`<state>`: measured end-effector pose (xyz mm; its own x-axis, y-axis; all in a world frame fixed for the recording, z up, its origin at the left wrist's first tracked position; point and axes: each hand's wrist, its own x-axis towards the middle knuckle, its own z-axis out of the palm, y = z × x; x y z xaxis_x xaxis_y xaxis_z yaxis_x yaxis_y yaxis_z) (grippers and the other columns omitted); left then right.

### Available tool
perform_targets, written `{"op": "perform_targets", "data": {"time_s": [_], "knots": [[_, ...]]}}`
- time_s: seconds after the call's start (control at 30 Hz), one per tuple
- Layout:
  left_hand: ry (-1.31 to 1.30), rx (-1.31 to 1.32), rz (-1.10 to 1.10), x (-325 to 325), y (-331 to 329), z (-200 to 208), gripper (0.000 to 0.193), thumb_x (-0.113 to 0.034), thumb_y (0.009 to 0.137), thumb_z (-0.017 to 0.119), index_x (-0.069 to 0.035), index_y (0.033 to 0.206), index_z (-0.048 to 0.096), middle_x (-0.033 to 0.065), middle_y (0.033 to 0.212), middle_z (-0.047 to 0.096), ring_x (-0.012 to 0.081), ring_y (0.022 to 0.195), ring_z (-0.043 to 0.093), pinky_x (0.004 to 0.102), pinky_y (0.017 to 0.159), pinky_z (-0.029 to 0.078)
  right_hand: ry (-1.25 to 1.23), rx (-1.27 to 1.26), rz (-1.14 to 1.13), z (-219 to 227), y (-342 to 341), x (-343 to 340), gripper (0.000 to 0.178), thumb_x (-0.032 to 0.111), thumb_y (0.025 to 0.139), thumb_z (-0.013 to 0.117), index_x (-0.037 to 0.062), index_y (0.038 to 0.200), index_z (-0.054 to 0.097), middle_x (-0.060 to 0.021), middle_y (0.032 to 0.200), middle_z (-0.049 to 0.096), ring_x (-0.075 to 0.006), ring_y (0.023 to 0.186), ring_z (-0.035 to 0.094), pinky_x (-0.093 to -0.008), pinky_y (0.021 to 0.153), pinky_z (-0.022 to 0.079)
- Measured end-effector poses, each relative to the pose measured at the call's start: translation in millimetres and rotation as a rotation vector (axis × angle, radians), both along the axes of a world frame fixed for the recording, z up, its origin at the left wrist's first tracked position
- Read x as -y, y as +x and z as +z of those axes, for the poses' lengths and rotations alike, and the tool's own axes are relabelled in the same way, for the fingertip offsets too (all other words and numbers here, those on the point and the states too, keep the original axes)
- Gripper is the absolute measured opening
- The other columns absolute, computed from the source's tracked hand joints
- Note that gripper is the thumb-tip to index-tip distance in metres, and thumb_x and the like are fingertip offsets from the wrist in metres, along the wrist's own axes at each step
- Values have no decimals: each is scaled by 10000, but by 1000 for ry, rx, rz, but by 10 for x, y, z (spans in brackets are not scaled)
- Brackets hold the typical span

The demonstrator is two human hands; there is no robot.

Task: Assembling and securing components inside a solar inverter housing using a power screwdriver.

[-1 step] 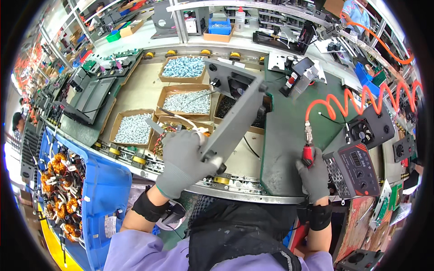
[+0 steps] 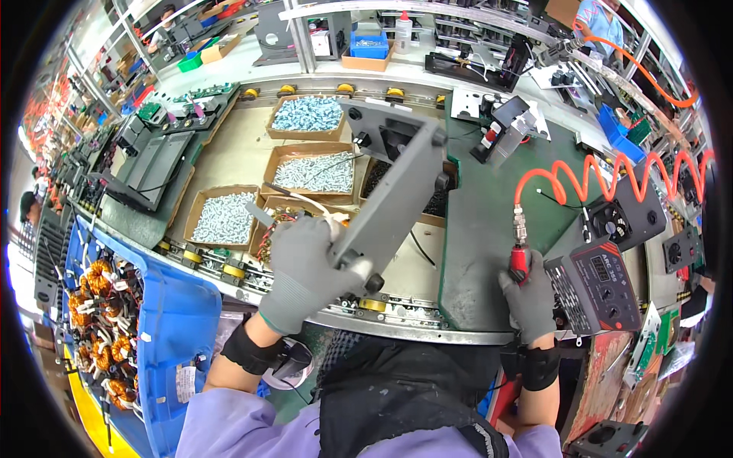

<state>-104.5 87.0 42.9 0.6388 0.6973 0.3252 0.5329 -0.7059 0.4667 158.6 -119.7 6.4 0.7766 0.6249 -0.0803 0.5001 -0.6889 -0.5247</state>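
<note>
My left hand [image 2: 305, 271], in a grey glove, grips the near edge of a dark grey metal housing panel [image 2: 393, 202]. The panel stands tilted above the workbench, its far end bearing a cut-out. A white cable runs by my left fingers, over a box of coloured wires. My gloved right hand [image 2: 531, 294] is closed around a red air screwdriver [image 2: 520, 263]. From that tool's metal fitting an orange coiled air hose [image 2: 565, 179] leads up and right. Right beside this hand stands a boxy device with a dark control panel [image 2: 607, 286]; its lower left part is partly hidden.
Cardboard boxes of screws [image 2: 223, 219] sit left of the panel. A green mat [image 2: 481, 252] covers the bench at right, with a small assembly [image 2: 508, 126] at its far end. The blue bin [image 2: 179, 320] at lower left holds copper coils. Another person [image 2: 603, 23] is at far right.
The panel in my left hand has turned slightly, showing more of its broad side. My left hand has shifted a little to the left. The right hand and screwdriver look unmoved.
</note>
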Motion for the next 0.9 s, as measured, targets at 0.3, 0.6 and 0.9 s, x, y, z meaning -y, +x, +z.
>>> {"op": "perform_targets", "data": {"time_s": [0.3,0.6,0.9], "knots": [[478,170,-63,215,136,357,360,-258,549,803,-91,798,605,50,745,526,263,711,521,409,691,350,-18,96,15,-76,59,2,537,238,805,694,56,1248,450,-213,1018,631,-405,914,626,-462,759,494],[434,112,-105,481,112,-379,353,-340,577,823,-163,802,618,5,759,533,221,720,522,391,722,326,672,-478,-25,119,54,272,515,61,808,673,32,1273,454,-30,887,535,-112,739,553,-256,630,471],[150,208,-245,-87,65,37,293,-340,754,721,-95,908,676,89,880,606,288,873,576,415,804,410,1344,-630,216,588,-332,90,532,180,785,685,47,1242,447,-84,852,533,-190,713,549,-326,605,517]]}}
